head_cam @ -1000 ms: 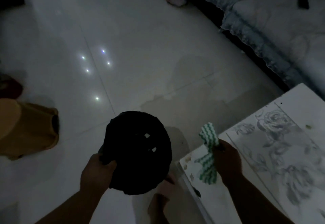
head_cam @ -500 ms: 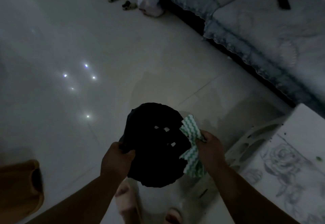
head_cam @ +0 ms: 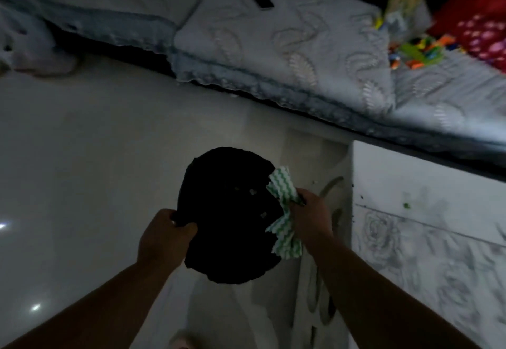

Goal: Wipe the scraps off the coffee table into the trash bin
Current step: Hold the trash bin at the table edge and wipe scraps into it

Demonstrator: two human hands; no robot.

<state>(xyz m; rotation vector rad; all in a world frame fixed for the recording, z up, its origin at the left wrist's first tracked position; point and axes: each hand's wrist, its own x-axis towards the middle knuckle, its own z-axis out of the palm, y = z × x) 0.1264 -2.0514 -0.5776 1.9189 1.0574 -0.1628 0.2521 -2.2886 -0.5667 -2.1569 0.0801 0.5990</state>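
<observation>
left hand grips the rim of the black trash bin, held just beside the coffee table edge. right hand clutches a green-and-white zigzag cloth against the bin's rim. green scrap sits on the tabletop.

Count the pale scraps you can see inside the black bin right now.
3, inside the trash bin: two side by side in its upper middle, and one lower right. The bin is very dark; more may be hidden.

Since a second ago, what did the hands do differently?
The right hand, gripping the green-and-white zigzag cloth, left the white floral coffee table and moved left beside the black trash bin. The left hand kept holding the bin's rim.
</observation>
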